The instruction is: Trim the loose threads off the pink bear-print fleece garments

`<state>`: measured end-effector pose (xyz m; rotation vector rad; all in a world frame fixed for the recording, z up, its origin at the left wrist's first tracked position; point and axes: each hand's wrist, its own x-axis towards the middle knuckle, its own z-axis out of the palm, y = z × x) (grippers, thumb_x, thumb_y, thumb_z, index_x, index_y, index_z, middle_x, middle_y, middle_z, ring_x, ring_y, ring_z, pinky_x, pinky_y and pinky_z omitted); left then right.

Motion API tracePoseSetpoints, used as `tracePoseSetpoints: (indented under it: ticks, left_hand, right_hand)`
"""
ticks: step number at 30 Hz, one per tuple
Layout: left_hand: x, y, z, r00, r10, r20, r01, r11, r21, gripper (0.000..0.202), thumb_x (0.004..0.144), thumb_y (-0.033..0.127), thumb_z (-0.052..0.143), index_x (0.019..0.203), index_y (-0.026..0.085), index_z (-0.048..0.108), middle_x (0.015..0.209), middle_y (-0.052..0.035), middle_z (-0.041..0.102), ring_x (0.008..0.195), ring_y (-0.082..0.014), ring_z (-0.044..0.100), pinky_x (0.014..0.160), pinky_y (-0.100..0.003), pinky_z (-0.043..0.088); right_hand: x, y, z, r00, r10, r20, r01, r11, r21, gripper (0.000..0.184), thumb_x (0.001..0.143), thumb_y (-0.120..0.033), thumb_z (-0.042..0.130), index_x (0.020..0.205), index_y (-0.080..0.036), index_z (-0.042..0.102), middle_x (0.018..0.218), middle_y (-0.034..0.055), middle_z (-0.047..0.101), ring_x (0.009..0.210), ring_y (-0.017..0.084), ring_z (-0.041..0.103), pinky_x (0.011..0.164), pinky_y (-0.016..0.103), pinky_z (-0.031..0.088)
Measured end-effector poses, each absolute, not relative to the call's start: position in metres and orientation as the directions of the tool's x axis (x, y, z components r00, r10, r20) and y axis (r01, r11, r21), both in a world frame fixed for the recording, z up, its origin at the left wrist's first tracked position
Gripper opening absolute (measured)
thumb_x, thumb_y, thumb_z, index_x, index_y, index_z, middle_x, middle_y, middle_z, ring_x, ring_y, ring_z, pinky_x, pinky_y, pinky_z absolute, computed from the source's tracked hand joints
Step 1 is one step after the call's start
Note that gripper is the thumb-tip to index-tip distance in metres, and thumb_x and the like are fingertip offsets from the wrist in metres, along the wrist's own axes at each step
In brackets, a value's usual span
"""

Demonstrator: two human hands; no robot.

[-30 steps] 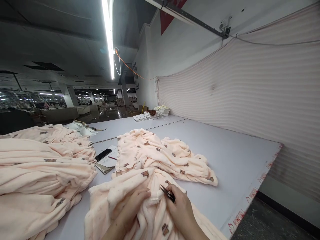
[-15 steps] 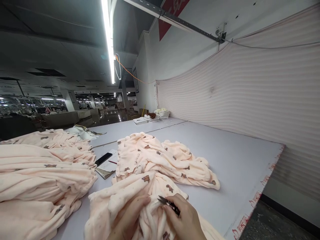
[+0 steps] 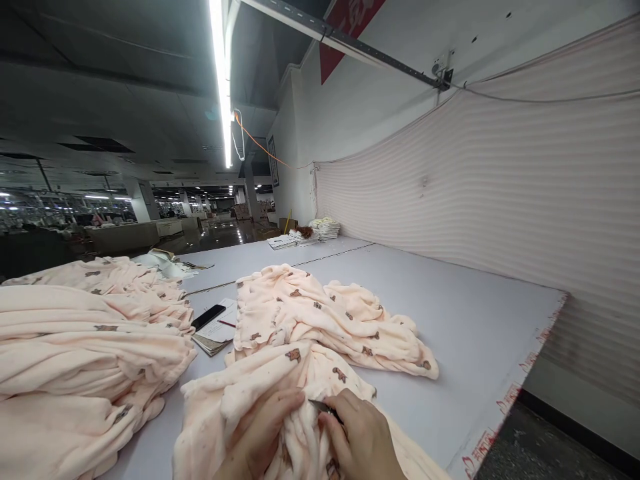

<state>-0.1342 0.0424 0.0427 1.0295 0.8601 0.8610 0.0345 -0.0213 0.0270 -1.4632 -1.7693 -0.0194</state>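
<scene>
Pale pink plush fabric (image 3: 240, 377) with small brown bear prints lies bunched at the near edge of the table. My left hand (image 3: 267, 423) is closed on a fold of it, thumb on top and the other fingers partly hidden in the cloth. In my right hand (image 3: 363, 437) is a small pair of dark thread snips (image 3: 325, 408), gripped between thumb and fingers. The snips' tips point left and meet the fabric close to my left thumb. Just beyond lies another crumpled piece (image 3: 320, 310) of the same printed fabric.
A large heap of the same fabric (image 3: 85, 373) fills the left side. Between the heaps, a black phone (image 3: 209, 317) and a pen (image 3: 227, 324) lie on an open notebook (image 3: 215, 343). Folded white stacks (image 3: 325, 229) stand at the table's (image 3: 475, 320) far end, near a cloth-covered wall (image 3: 475, 180).
The snips' blades were apart and now look closed together. My right hand has shifted slightly left, bringing the tips nearer my left thumb. My left hand keeps its hold.
</scene>
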Motion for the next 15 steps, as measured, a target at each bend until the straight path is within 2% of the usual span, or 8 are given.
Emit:
tracePoseSetpoints:
  ticks: [5,8,10,12,15]
  left_hand:
    - [-0.13,0.041,0.041,0.449,0.874,-0.186,-0.204,0.303,0.931,0.023,0.072,0.035,0.066,0.082,0.015,0.07,0.078,-0.0079,0.071,0.087,-0.0269,0.065,0.083,-0.039,0.049]
    - [-0.132,0.041,0.047,0.445,0.881,-0.164,-0.193,0.273,0.942,0.023,0.071,0.034,0.069,0.088,0.017,0.069,0.084,-0.006,0.071,0.093,-0.0264,0.063,0.089,-0.038,0.046]
    - [-0.137,0.043,0.056,0.384,0.919,-0.083,-0.17,0.159,0.973,0.026,0.073,0.035,0.07,0.094,0.021,0.067,0.093,-0.0033,0.07,0.1,-0.0254,0.061,0.092,-0.036,0.043]
    - [-0.141,0.046,0.067,0.289,0.955,0.061,-0.103,-0.032,0.994,0.024,0.077,0.04,0.063,0.093,0.022,0.065,0.101,-0.0028,0.068,0.103,-0.0249,0.058,0.093,-0.034,0.042]
    - [-0.129,0.046,0.074,0.299,0.926,0.23,0.109,-0.273,0.956,0.021,0.081,0.038,0.052,0.087,0.02,0.063,0.094,-0.0046,0.066,0.093,-0.0242,0.059,0.084,-0.033,0.044]
  right_hand:
    - [0.035,-0.022,0.029,0.061,0.817,0.573,0.808,0.296,-0.509,0.016,0.085,-0.027,0.051,0.093,-0.027,0.065,0.082,0.0014,0.068,0.069,0.019,0.063,0.061,0.026,0.04]
    - [0.042,-0.024,0.033,0.118,0.847,0.518,0.73,0.279,-0.623,0.021,0.089,-0.031,0.046,0.088,-0.026,0.066,0.084,0.0021,0.069,0.075,0.019,0.064,0.066,0.026,0.043]
    - [0.052,-0.028,0.035,0.233,0.846,0.48,0.617,0.253,-0.745,0.024,0.09,-0.037,0.044,0.088,-0.025,0.065,0.087,0.0025,0.069,0.08,0.019,0.064,0.069,0.025,0.045]
    - [0.064,-0.034,0.033,0.378,0.824,0.421,0.489,0.208,-0.847,0.026,0.089,-0.045,0.045,0.092,-0.025,0.062,0.087,0.0021,0.069,0.08,0.02,0.063,0.07,0.026,0.045]
    - [0.078,-0.039,0.027,0.503,0.82,0.274,0.33,0.111,-0.937,0.032,0.089,-0.053,0.041,0.094,-0.026,0.056,0.077,-0.0006,0.066,0.071,0.019,0.062,0.065,0.026,0.044]
